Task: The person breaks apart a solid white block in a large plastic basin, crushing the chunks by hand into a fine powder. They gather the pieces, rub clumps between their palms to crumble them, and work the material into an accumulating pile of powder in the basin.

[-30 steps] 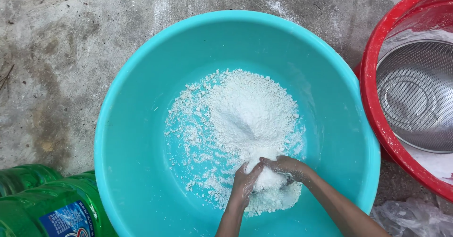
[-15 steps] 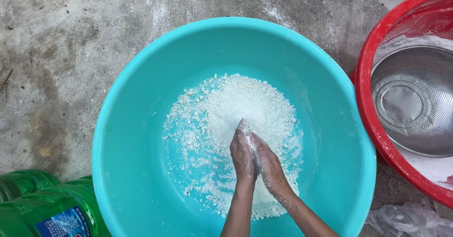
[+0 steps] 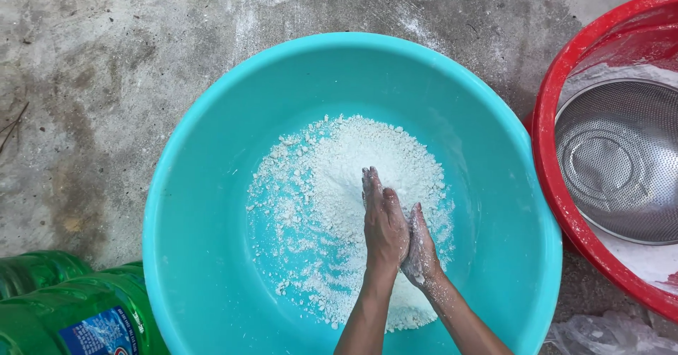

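In the head view, a heap of crumbly white powder (image 3: 353, 185) is seen lying on the bottom of a round turquoise basin (image 3: 212, 185), slightly right of its centre, with loose crumbs scattered to the left and near side. The heap is roughly round, so no clear long axis can be made out.

The left hand (image 3: 385, 221) and the right hand (image 3: 421, 250) are held over the near right part of the heap, pressed together palm to palm, fingers straight and pointed toward the far side. The left fingertips are reached farther than the right. Both hands are dusted with powder; whether any is caught between the palms cannot be told. Both forearms are brought in from the near edge.

The basin is set on a concrete floor (image 3: 92, 79). To the right, a red basin (image 3: 558, 185) with a metal colander (image 3: 621, 161) inside is seen; at the near left, green plastic bottles (image 3: 70, 312) are lying.
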